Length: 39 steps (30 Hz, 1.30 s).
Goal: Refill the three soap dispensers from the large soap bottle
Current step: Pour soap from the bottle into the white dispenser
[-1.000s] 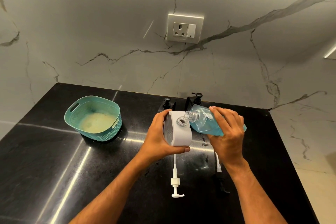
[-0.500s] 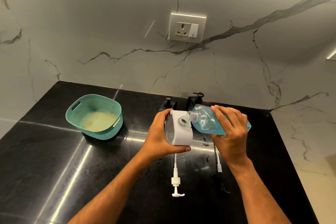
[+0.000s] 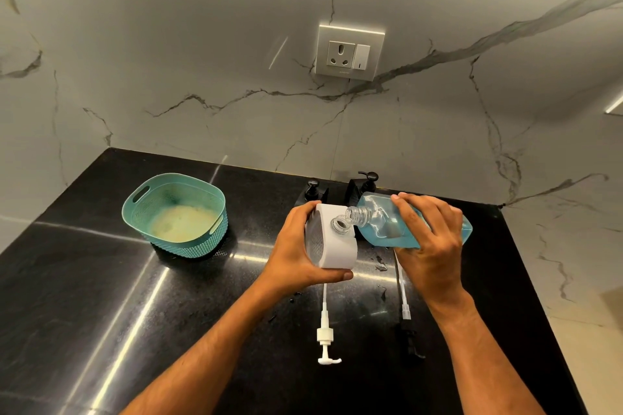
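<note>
Right hand (image 3: pixel 435 246) tilts large soap bottle (image 3: pixel 381 229): clear, blue liquid, uncapped.

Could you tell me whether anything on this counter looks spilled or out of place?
Small dark specks or smears dot the black counter near the white pump, below the white dispenser; whether they are spills is unclear.

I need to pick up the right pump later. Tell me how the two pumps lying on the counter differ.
The white pump lies in front of the left hand, in full view. The black pump lies further right, below the right hand; its dark head barely shows against the black counter, and its tube top is hidden by that hand. Both lie flat, heads toward the camera, tubes pointing away.
</note>
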Available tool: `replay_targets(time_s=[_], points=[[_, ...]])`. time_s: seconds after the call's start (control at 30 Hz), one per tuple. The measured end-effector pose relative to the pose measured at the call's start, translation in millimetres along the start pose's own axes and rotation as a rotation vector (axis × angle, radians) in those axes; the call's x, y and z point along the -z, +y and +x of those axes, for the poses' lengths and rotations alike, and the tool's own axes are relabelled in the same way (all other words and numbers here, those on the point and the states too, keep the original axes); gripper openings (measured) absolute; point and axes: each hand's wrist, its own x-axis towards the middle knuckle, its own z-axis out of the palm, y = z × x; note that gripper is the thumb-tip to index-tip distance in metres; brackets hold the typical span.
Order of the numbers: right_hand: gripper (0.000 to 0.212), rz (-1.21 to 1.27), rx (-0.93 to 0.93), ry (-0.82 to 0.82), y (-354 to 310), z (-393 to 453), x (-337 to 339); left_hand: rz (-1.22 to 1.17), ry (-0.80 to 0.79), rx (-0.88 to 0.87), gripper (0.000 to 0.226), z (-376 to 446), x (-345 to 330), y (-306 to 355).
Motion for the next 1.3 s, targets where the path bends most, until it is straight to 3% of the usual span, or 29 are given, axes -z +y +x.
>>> replay_targets(time_s=[0.4,1.3], points=[[0.063,-0.027,0.039,0.003,0,6,6,0.009,0.006,0.0,0.12,0,1,4],[0.063,-0.064,0.063,-0.009,0,9,11,0.002,0.002,0.011,0.121,1,-1,4]])
